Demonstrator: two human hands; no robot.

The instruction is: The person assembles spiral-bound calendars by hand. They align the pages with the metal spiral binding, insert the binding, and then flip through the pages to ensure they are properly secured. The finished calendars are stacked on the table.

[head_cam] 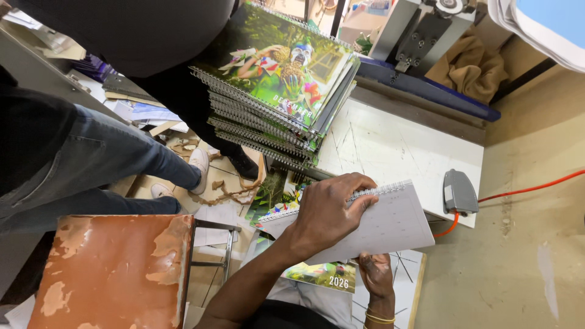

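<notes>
I hold a spiral-bound calendar [393,224] with its white grid page facing up, over the near edge of a white table [396,146]. My left hand [329,213] lies on top of it, fingers curled over the wire binding. My right hand [376,274], with gold bangles at the wrist, grips the calendar's lower edge from beneath. More colourful calendar pages [323,275] show under it. A tall stack of spiral-bound calendars [274,91] with a bright green picture cover sits just beyond my left hand, at the table's left end.
A grey foot pedal [458,192] with an orange cable [530,186] rests at the table's right edge. A worn orange-brown board [116,268] is at lower left. Two people stand to the left, one in jeans [91,164], amid torn cardboard [225,186]. A machine [420,30] stands behind the table.
</notes>
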